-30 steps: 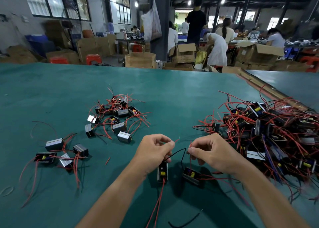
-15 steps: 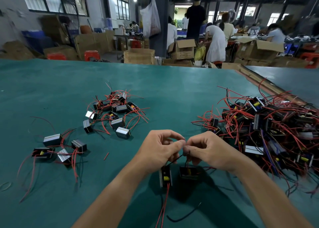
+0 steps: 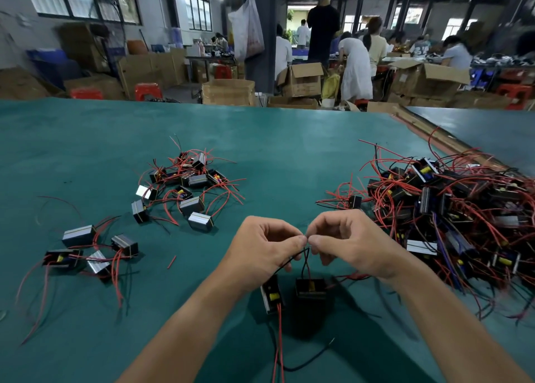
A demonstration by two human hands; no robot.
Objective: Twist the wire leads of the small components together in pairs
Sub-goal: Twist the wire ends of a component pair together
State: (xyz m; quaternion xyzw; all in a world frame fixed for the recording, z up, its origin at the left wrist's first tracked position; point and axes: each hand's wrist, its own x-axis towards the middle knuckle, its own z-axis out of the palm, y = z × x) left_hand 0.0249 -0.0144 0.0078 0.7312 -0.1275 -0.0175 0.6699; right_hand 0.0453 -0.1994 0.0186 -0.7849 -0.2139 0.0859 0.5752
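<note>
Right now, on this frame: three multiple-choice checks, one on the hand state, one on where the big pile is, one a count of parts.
1. What are the left hand and right hand doing?
A. lying flat, holding nothing
B. lifting a cardboard box
C. pinching wire leads, fingertips together

2. Where is the big tangled pile?
A. left of both hands
B. right of both hands
C. on the floor

3. How many components sit just under the hands?
A. two
B. four
C. none

Key:
1 C, both sets of fingertips meet on the leads.
2 B, the pile spreads on the table beyond the right hand.
3 A, only the left component and the right component show there, their leads running up to the fingers.
</note>
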